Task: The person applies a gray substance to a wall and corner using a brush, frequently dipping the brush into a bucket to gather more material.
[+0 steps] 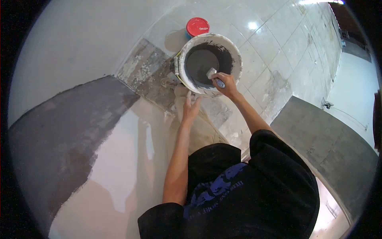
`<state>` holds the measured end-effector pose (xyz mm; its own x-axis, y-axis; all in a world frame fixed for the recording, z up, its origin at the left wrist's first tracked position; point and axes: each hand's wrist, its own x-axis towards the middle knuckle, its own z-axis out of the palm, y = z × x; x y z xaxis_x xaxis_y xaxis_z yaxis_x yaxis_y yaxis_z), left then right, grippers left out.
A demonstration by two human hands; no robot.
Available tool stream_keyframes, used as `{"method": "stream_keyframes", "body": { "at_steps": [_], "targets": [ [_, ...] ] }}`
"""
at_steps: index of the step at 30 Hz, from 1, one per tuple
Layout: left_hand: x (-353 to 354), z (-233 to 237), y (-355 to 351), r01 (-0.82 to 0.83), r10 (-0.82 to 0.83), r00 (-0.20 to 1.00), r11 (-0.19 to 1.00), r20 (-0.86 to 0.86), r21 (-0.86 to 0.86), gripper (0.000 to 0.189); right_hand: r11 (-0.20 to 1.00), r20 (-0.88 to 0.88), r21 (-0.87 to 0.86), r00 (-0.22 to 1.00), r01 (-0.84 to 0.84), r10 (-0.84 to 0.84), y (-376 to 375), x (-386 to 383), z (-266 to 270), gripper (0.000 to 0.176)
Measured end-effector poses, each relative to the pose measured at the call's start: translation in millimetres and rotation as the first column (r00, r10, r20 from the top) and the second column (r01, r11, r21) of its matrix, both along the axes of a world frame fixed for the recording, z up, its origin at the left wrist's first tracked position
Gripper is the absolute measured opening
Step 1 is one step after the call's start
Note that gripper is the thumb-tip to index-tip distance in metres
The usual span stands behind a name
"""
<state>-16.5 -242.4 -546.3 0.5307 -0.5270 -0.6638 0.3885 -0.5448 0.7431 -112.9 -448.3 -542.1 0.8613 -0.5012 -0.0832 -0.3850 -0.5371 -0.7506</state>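
A white bucket (238, 59) with smeared sides stands on the tiled floor, partly filled with smooth grey coating (202, 61). My right hand (227, 85) is closed around the handle of a paintbrush (211, 73), held over the bucket's near right side with its pale head pointing in toward the coating. Just below the near rim is my left hand (191, 106), fingers apart and fingertips right at the bucket's outer wall.
Behind the bucket stands a small tub with a red lid (197, 26). To the left, a wall (119, 159) is partly coated dark grey. Another grey-coated wall section (326, 131) lies to the right. Stained floor tiles (145, 65) border the left wall.
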Motion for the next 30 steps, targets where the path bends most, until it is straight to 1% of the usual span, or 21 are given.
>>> {"method": "stream_keyframes", "body": {
  "at_steps": [2, 3, 5, 6, 8, 9, 12, 14, 15, 18, 20, 21, 24, 27, 29, 30],
  "targets": [
    [-1.8, -0.7, 0.9, -0.016, 0.016, 1.0, 1.0, 0.002, -0.013, 0.073, 0.995, 0.078, -0.092, 0.996, 0.043, -0.035, 3.2, 2.6, 2.4, 0.019],
    [-1.4, -1.1, 1.9, -0.005, 0.005, 1.0, 1.0, -0.002, 0.014, 0.072, 0.989, 0.121, -0.135, 0.991, 0.066, -0.05, 5.4, 4.3, 3.7, 0.02],
    [1.8, 3.5, -0.7, 0.018, -0.017, 1.0, 0.998, -0.01, 0.062, 0.068, 0.979, 0.16, -0.117, 0.976, 0.165, -0.145, 6.4, 6.8, 9.7, 0.02],
    [1.9, 4.0, -1.5, -0.021, 0.023, 0.999, 0.999, -0.04, 0.033, 0.066, 0.971, 0.178, -0.108, 0.965, 0.215, -0.194, 4.9, 7.6, 13.1, 0.02],
    [-1.8, -2.8, -1.1, -0.097, 0.094, 0.99, 0.995, -0.107, -0.022, 0.062, 0.973, 0.18, -0.061, 0.961, 0.224, -0.21, -0.4, 7.4, 18.2, 0.019],
    [-2.6, -6.6, -0.7, -0.088, 0.086, 0.992, 0.996, -0.092, -0.021, 0.06, 0.972, 0.18, -0.038, 0.959, 0.23, -0.22, -2.3, 7.0, 20.7, 0.019],
    [-0.1, -1.8, -1.2, -0.064, 0.065, 0.997, 0.998, -0.042, 0.011, 0.056, 0.945, 0.148, 0.129, 0.937, 0.3, -0.317, -2.2, 14.1, 35.6, 0.019],
    [3.2, 13.5, -4.5, -0.058, 0.058, 0.998, 0.996, -0.004, 0.062, 0.053, 0.95, 0.219, 0.048, 0.925, 0.309, -0.312, -5.5, 16.2, 38.5, 0.019],
    [4.5, 11.7, -4.6, -0.047, 0.047, 0.999, 0.998, -0.001, 0.048, 0.051, 0.949, 0.255, 0.008, 0.917, 0.315, -0.306, -7.4, 18.1, 39.3, 0.018],
    [6.8, 5.8, 1.3, -0.025, 0.025, 1.0, 0.999, -0.005, 0.027, 0.046, 0.931, 0.226, 0.207, 0.911, 0.301, -0.345, -15.6, 20.1, 53.9, 0.019],
    [8.0, 17.9, 3.1, -0.026, 0.027, 0.999, 0.999, -0.027, 0.031, 0.043, 0.922, 0.225, 0.201, 0.9, 0.332, -0.373, -13.0, 22.0, 49.4, 0.014],
    [6.9, 16.9, 3.7, -0.021, 0.022, 0.999, 0.999, -0.035, 0.029, 0.043, 0.917, 0.225, 0.196, 0.895, 0.346, -0.386, -12.7, 23.0, 47.0, 0.011],
    [4.2, 12.6, 8.4, -0.033, 0.034, 0.998, 0.999, -0.053, 0.011, 0.043, 0.748, 0.061, 0.394, 0.796, 0.535, -0.602, -9.5, 23.4, 31.7, 0.006],
    [3.6, 28.4, 8.4, -0.098, 0.095, 0.991, 0.995, -0.089, -0.022, 0.045, 0.751, 0.196, 0.296, 0.732, 0.591, -0.653, -11.9, 21.4, -9.8, 0.007],
    [3.8, 23.8, 13.5, -0.147, 0.143, 0.98, 0.989, -0.138, -0.013, 0.047, 0.687, 0.242, 0.423, 0.657, 0.591, -0.714, -11.6, 29.2, -14.7, 0.006],
    [6.2, 20.3, 17.0, -0.132, 0.131, 0.982, 0.991, -0.135, 0.003, 0.047, 0.652, 0.255, 0.484, 0.619, 0.584, -0.743, -10.0, 31.0, -16.9, 0.006]
  ]
}}
